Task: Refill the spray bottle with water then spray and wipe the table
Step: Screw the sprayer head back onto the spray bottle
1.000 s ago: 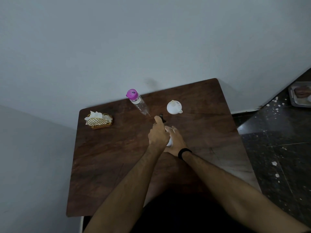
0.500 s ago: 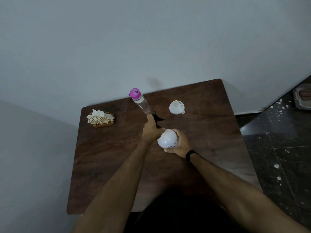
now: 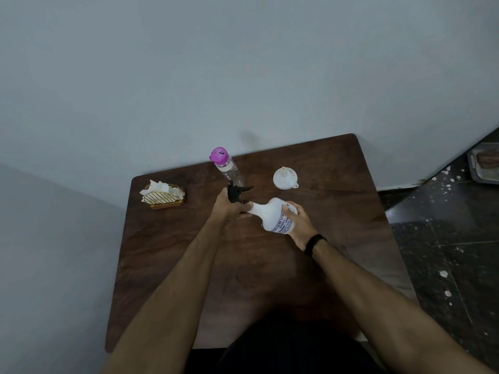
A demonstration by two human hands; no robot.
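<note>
- The white spray bottle (image 3: 275, 215) lay tilted, its body gripped by the right hand (image 3: 298, 225).
- The left hand (image 3: 229, 206) clasped its black trigger head (image 3: 237, 192), hiding the neck; label print illegible.

Water bottle (image 3: 226, 168) between napkin basket (image 3: 164, 195) and funnel (image 3: 285, 178), on table (image 3: 167, 265).

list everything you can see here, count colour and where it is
table: 1, dark brown wood, against the wall
spray bottle: 1, white with black trigger head, tilted above the table middle
water bottle: 1, clear with purple cap, far edge
funnel: 1, white, upside down, right of the water bottle
napkin holder: 1, gold wire, white tissues inside, far left corner
tray: 1, grey metal, on the floor at right
wristband: 1, black, right wrist
left hand: grips the trigger head
right hand: holds the bottle body
</note>
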